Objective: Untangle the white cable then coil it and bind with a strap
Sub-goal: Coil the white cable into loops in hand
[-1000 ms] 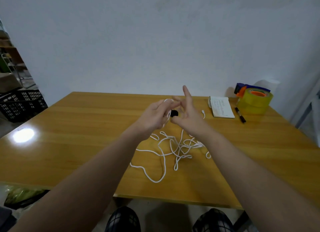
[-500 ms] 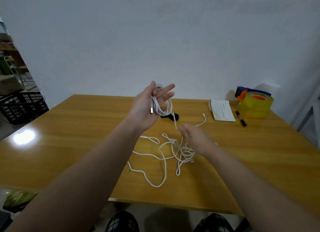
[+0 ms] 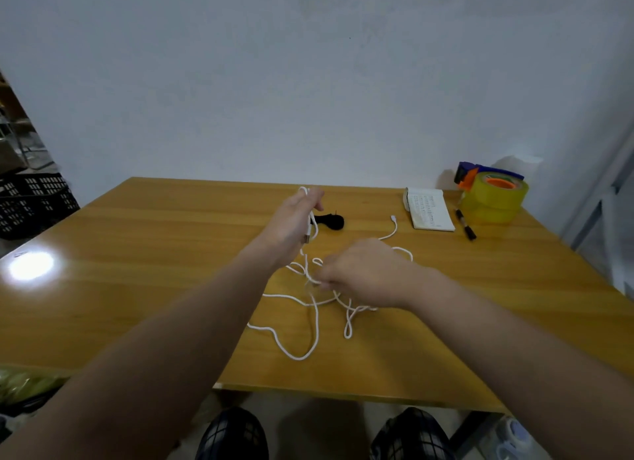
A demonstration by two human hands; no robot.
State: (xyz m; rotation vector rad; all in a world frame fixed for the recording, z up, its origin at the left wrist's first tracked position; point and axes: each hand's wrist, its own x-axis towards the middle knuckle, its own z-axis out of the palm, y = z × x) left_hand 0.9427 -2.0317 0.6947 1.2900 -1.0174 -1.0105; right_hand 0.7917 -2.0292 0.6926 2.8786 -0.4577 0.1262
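A white cable (image 3: 314, 326) lies in loose tangled loops on the wooden table (image 3: 137, 254), one plug end (image 3: 393, 217) reaching toward the notebook. My left hand (image 3: 291, 219) is raised above the table and holds a few coiled turns of the cable, a connector hanging under its palm. My right hand (image 3: 360, 272) is low over the tangle and pinches a strand at its fingertips. A black strap (image 3: 331, 221) lies on the table just behind my left hand.
A small notebook (image 3: 429, 208), a black marker (image 3: 465, 224) and a yellow tape roll in a dispenser (image 3: 492, 195) stand at the back right. A black crate (image 3: 32, 202) sits on the floor to the left. My knees show under the table's front edge.
My left hand has dropped from its raised, palm-open pose and turned over the coil. My right hand moved down and left into the tangle on the table.
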